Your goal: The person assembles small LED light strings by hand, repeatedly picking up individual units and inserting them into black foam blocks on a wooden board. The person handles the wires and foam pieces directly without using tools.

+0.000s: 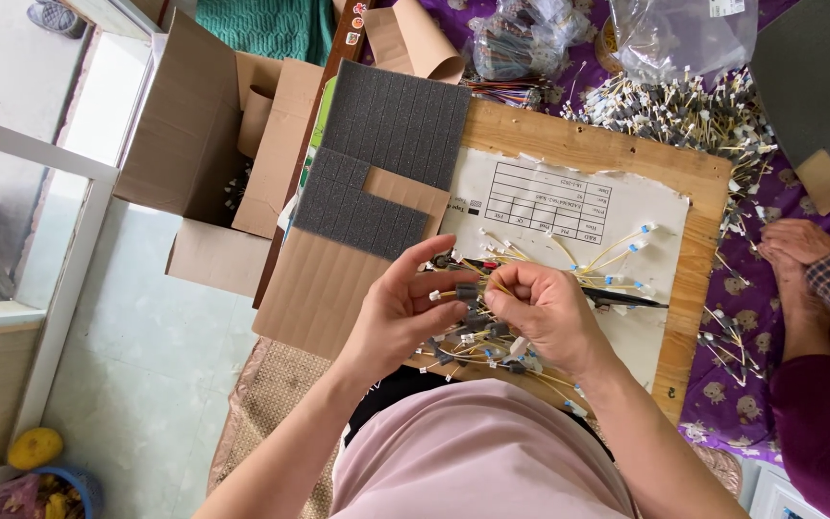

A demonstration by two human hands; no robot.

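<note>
Yellow-wired connector [466, 291] pinched in both hands' grip above white printed label sheet [569, 207].

Sitting on floor, looking down. Pale green tile floor [136, 346] under me at left, daylight falling soft across it. White window frame [69, 288] runs along left edge, glass beside it. Woven straw mat [266, 404] beneath my knees. Purple patterned cloth [722, 384] spread at right. Open cardboard box [199, 154] stands on tiles near frame. Teal knitted fabric [261, 27] at top. Yellow fruit [35, 447] in blue bowl [84, 485], bottom left corner.
</note>
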